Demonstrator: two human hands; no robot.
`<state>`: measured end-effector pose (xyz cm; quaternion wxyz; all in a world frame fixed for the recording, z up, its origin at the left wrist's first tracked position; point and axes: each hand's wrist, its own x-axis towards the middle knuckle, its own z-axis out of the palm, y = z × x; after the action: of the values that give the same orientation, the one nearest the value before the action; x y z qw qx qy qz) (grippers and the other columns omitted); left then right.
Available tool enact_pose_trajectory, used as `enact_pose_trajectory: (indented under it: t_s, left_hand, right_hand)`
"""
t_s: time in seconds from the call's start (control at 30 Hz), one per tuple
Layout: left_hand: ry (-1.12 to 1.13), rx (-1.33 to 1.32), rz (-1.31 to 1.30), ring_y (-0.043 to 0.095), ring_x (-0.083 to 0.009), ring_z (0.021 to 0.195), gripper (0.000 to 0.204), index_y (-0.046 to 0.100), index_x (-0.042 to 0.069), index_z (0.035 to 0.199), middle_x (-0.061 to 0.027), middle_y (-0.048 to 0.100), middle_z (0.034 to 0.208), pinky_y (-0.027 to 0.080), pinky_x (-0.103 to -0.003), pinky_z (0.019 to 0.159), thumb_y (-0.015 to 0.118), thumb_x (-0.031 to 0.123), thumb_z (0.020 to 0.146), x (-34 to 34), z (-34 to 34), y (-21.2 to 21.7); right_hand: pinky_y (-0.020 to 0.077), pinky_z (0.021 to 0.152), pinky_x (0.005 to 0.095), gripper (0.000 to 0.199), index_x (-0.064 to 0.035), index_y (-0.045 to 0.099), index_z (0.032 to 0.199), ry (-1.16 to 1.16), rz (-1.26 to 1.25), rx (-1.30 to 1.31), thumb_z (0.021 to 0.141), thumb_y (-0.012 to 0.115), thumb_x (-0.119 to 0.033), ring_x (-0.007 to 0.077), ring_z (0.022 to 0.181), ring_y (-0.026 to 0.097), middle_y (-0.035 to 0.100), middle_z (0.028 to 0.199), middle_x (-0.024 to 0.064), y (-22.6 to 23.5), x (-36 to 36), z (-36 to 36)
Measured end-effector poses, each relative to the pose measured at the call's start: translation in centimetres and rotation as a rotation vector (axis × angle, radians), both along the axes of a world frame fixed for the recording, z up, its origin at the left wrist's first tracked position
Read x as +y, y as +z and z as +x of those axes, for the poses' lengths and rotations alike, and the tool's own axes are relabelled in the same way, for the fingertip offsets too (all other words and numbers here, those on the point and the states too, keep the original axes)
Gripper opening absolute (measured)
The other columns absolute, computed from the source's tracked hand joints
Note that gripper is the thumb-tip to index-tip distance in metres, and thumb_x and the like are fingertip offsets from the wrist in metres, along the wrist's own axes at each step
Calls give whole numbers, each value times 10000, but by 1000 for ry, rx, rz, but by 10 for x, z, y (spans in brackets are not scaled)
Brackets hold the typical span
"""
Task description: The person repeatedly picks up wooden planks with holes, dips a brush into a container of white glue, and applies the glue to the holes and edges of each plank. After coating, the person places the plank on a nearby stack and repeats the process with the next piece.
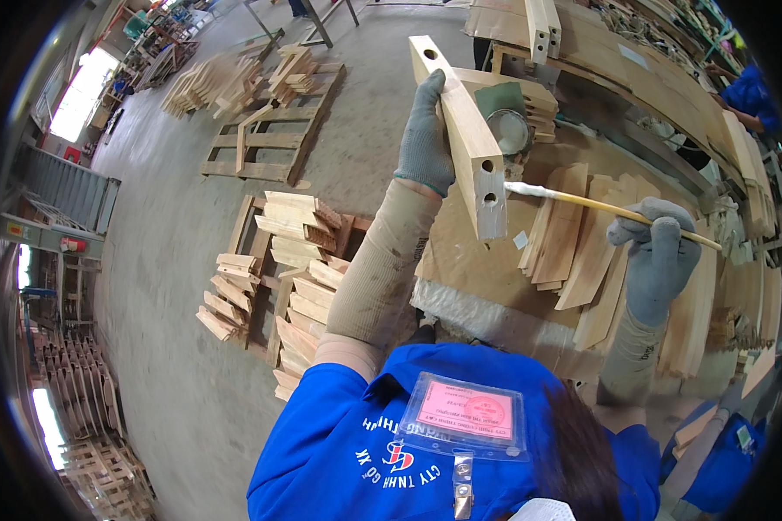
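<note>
My left hand (426,139), in a grey knit glove, grips a pale wooden block (466,135) and holds it up at a slant. Round holes show in the block's near end, and another hole sits near its far end. Between the fingers of my gloved right hand (660,256) is a thin wooden stick brush (617,208). Its white, glue-coated tip is at the block's holed end, close to the lower hole; whether it touches I cannot tell. Beyond the block stands a round container (506,132) of whitish stuff, with a green piece at its rim.
Flat wooden pieces (565,230) lie on the cardboard-covered table (460,269) below my right hand. On the left, pallets (297,130) on the floor carry stacked wooden parts (300,226). Another person's blue sleeve (747,95) shows at the far right, beside more boards.
</note>
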<state>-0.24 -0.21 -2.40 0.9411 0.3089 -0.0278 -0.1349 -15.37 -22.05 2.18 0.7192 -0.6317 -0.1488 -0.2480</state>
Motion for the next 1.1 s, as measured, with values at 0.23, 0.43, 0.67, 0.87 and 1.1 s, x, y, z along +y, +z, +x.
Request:
enact_pose_trajectory:
  t_s: [0.23, 0.43, 0.67, 0.87, 1.1]
  left_hand:
    - [93, -54, 95, 584, -167, 795, 478, 435, 44, 1129, -92, 522, 921, 525, -291, 682, 553, 412, 846, -3, -5, 5]
    - [150, -72, 153, 592, -153, 809, 426, 487, 91, 1125, -55, 563, 913, 517, -286, 711, 580, 390, 837, 1, -4, 1]
    - [248, -102, 138, 597, -203, 757, 505, 364, -18, 1129, -142, 525, 951, 536, -316, 637, 605, 305, 826, 5, 6, -7]
    - [243, -18, 181, 576, -163, 798, 417, 475, 65, 1128, -65, 562, 913, 495, -292, 707, 577, 357, 847, 1, 8, -8]
    - [244, 9, 186, 572, -175, 858, 488, 437, 60, 1188, -73, 551, 963, 492, -297, 745, 576, 374, 841, 5, 12, -11]
  right_hand:
    - [515, 585, 243, 95, 59, 604, 900, -48, -346, -78, 832, 559, 11, 178, 640, 643, 648, 772, 144, 26, 19, 3]
    - [487, 557, 216, 79, 48, 611, 882, 8, -498, -91, 820, 595, 3, 147, 631, 636, 643, 728, 107, 28, 34, 8]
    - [499, 562, 224, 82, 51, 610, 887, -84, -557, -144, 844, 574, -9, 134, 622, 628, 638, 707, 95, 23, 40, 12]
    - [519, 602, 231, 99, 53, 605, 894, -113, -305, -51, 865, 538, -14, 138, 645, 639, 639, 705, 103, 18, 47, 7]
    - [526, 594, 242, 107, 54, 600, 901, -184, -225, 100, 870, 524, -16, 157, 648, 647, 638, 716, 111, 24, 43, -10]
